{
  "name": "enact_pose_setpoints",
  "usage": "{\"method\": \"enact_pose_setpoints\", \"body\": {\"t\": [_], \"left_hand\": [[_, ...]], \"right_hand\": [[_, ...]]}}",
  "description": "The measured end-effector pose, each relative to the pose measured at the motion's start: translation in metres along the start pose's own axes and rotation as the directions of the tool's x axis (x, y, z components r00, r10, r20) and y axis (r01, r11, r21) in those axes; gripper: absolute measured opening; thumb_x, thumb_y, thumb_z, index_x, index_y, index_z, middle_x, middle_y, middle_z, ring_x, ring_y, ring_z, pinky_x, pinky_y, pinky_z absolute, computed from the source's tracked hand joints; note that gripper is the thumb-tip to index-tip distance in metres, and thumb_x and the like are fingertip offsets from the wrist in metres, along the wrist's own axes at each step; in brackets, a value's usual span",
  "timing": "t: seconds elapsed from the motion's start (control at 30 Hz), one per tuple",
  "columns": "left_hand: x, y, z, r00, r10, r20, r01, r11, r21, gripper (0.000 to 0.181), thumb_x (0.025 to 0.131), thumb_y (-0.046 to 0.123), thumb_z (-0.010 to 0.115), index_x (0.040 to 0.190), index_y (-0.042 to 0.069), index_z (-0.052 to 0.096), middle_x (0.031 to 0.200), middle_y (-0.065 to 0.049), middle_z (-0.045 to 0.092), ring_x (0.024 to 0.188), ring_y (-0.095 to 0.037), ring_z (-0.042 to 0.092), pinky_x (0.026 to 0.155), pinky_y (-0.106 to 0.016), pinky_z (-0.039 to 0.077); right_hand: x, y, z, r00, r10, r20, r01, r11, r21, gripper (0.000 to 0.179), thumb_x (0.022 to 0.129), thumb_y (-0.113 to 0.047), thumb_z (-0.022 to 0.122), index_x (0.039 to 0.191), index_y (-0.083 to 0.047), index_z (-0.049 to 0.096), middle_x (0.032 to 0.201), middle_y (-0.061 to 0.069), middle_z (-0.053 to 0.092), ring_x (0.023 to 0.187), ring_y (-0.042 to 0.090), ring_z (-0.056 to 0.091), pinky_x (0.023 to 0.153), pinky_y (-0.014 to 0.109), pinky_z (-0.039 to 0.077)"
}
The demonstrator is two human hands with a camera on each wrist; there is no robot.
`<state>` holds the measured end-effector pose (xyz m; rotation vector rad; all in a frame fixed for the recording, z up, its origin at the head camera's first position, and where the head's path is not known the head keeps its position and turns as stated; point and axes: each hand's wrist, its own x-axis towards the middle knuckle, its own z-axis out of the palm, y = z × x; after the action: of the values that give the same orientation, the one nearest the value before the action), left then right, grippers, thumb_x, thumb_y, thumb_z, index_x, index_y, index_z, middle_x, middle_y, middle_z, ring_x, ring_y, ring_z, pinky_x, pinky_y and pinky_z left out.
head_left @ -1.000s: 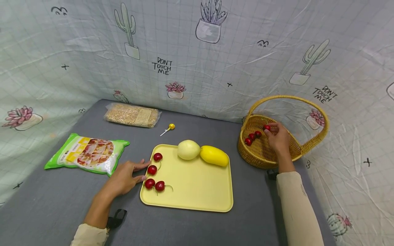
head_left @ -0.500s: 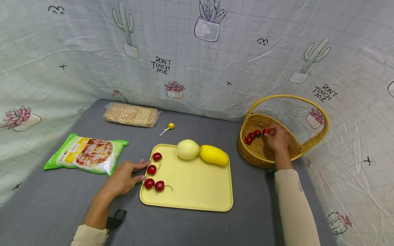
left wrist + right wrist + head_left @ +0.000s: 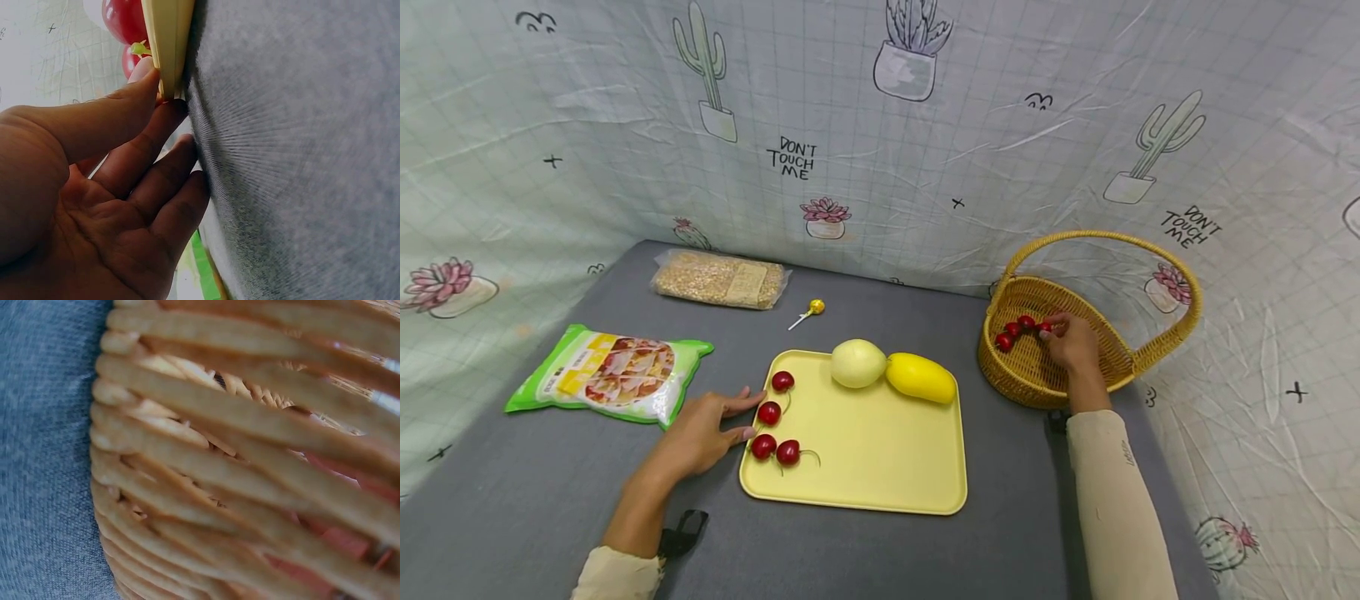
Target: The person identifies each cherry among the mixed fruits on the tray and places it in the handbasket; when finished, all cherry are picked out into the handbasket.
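A creased pale cloth (image 3: 1000, 200) is hung from nine o'clock round through twelve to four, its ground crossed by a faint grid. Potted cacti are printed at eleven (image 3: 718, 121) and two (image 3: 1127, 187), and a grey-leaved potted plant (image 3: 906, 71) at twelve. "DON'T TOUCH ME" lettering (image 3: 792, 158) is repeated. At six, a grey counter (image 3: 880, 558) is evenly lit.

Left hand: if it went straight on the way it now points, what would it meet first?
The left hand would first press the edge of the yellow tray, which it seems to touch; beyond, probably the cherry second from the back, though depth is unclear.
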<state>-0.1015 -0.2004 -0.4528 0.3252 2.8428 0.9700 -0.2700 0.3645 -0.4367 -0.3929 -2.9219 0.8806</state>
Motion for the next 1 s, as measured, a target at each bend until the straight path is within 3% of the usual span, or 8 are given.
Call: {"method": "enact_pose_setpoints", "body": {"t": [0.1,0.23,0.33,0.43,0.53,0.77,0.9,1.0], "left_hand": [[0.0,0.0,0.0,1.0,0.0,0.0,0.0,1.0,-0.002,0.055,0.091,0.012,0.083,0.144,0.012,0.069,0.147,-0.029,0.059,0.142,-0.054,0.051,0.112,-0.07,0.042],[-0.001,0.0,0.0,1.0,0.006,-0.008,-0.006,1.0,0.0,0.054,0.092,0.012,0.083,0.143,0.012,0.069,0.147,-0.029,0.059,0.142,-0.053,0.051,0.112,-0.069,0.043],[-0.001,0.0,0.0,1.0,0.01,-0.013,-0.01,1.0,0.001,0.053,0.092,0.011,0.082,0.143,0.012,0.069,0.147,-0.029,0.059,0.142,-0.053,0.051,0.112,-0.069,0.044],[-0.001,0.001,0.0,1.0,0.013,-0.018,-0.013,1.0,0.002,0.052,0.092,0.01,0.082,0.143,0.011,0.069,0.147,-0.029,0.059,0.142,-0.053,0.052,0.112,-0.069,0.043],[-0.001,0.001,0.0,1.0,0.013,-0.021,-0.013,1.0,0.004,0.052,0.092,0.01,0.082,0.142,0.01,0.069,0.147,-0.029,0.06,0.141,-0.053,0.052,0.112,-0.069,0.043],[-0.001,0.001,0.0,1.0,0.011,-0.013,-0.01,1.0,0.01,0.053,0.092,0.011,0.082,0.143,0.011,0.069,0.147,-0.029,0.06,0.142,-0.054,0.051,0.113,-0.07,0.042],[-0.001,0.001,-0.001,1.0,0.015,-0.013,-0.015,1.0,0.008,0.052,0.092,0.011,0.082,0.143,0.012,0.069,0.146,-0.029,0.06,0.142,-0.053,0.052,0.113,-0.069,0.043],[-0.001,0.001,-0.001,1.0,0.015,-0.013,-0.015,1.0,0.002,0.053,0.091,0.011,0.083,0.142,0.012,0.07,0.146,-0.029,0.06,0.142,-0.052,0.052,0.113,-0.069,0.043]], "right_hand": [[0.0,-0.001,0.0,1.0,-0.009,-0.025,0.01,1.0,0.018,0.035,0.107,-0.019,0.064,0.137,-0.002,0.067,0.126,0.028,0.066,0.113,0.047,0.062,0.099,0.061,0.049],[0.0,-0.003,0.001,0.99,-0.028,-0.135,0.039,0.996,0.081,0.034,0.108,-0.017,0.063,0.138,-0.003,0.067,0.13,0.027,0.068,0.113,0.044,0.062,0.098,0.058,0.049],[-0.001,-0.004,0.002,0.969,-0.033,-0.244,0.067,0.989,0.133,0.034,0.109,-0.017,0.062,0.14,-0.005,0.067,0.133,0.025,0.069,0.114,0.043,0.063,0.102,0.057,0.049],[-0.001,-0.006,0.004,0.933,-0.05,-0.356,0.115,0.98,0.165,0.033,0.107,-0.017,0.064,0.138,-0.005,0.068,0.132,0.023,0.071,0.115,0.044,0.065,0.109,0.057,0.045],[-0.001,-0.008,0.005,0.882,-0.084,-0.464,0.185,0.967,0.176,0.03,0.105,-0.017,0.068,0.133,-0.006,0.07,0.127,0.021,0.074,0.11,0.044,0.065,0.114,0.057,0.04],[-0.001,-0.011,0.005,0.723,-0.236,-0.649,0.406,0.906,0.123,0.026,0.102,-0.017,0.073,0.123,-0.002,0.074,0.117,0.023,0.075,0.106,0.045,0.062,0.108,0.056,0.043],[-0.005,-0.016,0.002,0.632,-0.316,-0.708,0.5,0.864,0.061,0.028,0.101,-0.022,0.076,0.12,-0.002,0.076,0.116,0.021,0.076,0.108,0.043,0.062,0.092,0.041,0.048],[-0.013,-0.024,0.0,0.578,-0.35,-0.737,0.547,0.837,0.032,0.028,0.099,-0.025,0.077,0.117,-0.003,0.078,0.114,0.019,0.077,0.105,0.042,0.063,0.089,0.031,0.043]]}}
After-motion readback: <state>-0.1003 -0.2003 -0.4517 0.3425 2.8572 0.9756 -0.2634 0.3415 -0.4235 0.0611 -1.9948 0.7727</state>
